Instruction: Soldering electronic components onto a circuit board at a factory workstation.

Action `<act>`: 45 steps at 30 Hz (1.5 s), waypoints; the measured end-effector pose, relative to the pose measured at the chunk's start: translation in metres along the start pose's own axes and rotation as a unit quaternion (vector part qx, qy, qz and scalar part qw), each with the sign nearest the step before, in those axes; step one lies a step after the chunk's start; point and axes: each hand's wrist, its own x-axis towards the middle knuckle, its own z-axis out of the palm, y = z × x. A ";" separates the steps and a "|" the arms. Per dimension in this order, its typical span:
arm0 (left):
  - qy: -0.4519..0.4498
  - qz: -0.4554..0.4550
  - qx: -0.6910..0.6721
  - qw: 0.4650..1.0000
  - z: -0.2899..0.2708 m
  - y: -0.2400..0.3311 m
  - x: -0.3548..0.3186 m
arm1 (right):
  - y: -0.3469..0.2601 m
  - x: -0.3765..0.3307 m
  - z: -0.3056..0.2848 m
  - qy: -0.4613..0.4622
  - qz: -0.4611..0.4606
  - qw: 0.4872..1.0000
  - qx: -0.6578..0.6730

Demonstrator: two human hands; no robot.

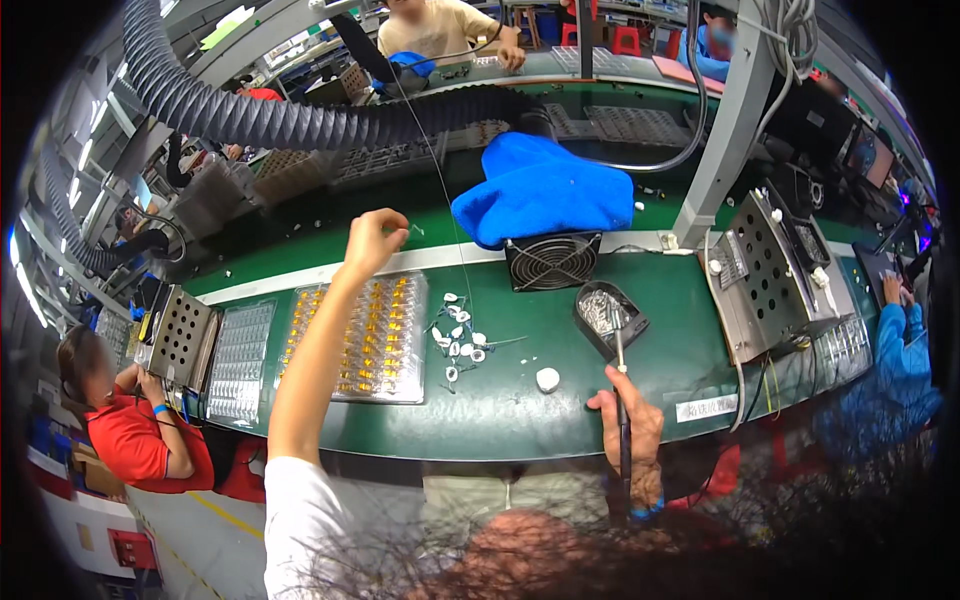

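My left hand (pixel 374 242) reaches over the far part of the green bench, its fingers pinched together. A faint thin strand shows just past the fingertips; I cannot make out what they hold. Held in my right hand (pixel 636 425) is a soldering iron (pixel 622 405) with a dark handle, pointing away from me. Its metal end is over a black dish (pixel 634 337) of small silvery bits. Between my hands lie several small white round parts with thin leads (pixel 462 345). A white ball-shaped lump (pixel 547 379) rests nearer to me. Under my left forearm is a clear tray (pixel 405 385) with rows of yellow parts.
A black fan (pixel 553 262) stands ahead, with a blue cloth (pixel 545 190) draped over it. A ribbed grey hose (pixel 300 125) crosses above. Perforated metal boxes (pixel 768 275) flank the bench. Co-workers sit at left, right and across. Another clear tray (pixel 240 360) lies left.
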 end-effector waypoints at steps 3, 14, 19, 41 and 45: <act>0.042 0.074 -0.062 0.994 -0.020 0.040 -0.052 | -0.009 0.008 0.000 -0.007 -0.023 1.000 -0.013; 0.014 0.186 -0.215 0.959 0.068 0.150 -0.190 | -0.028 0.000 0.024 -0.008 -0.024 0.996 0.082; -0.043 0.242 -0.171 0.954 0.088 0.140 -0.201 | -0.022 0.001 0.024 -0.027 -0.068 0.997 0.034; 0.135 0.153 0.126 0.971 -0.063 0.067 -0.206 | -0.020 -0.005 0.024 -0.116 -0.078 0.989 -0.051; 0.130 0.068 0.203 0.968 -0.135 -0.032 -0.196 | -0.019 -0.005 0.025 -0.089 -0.069 0.993 0.023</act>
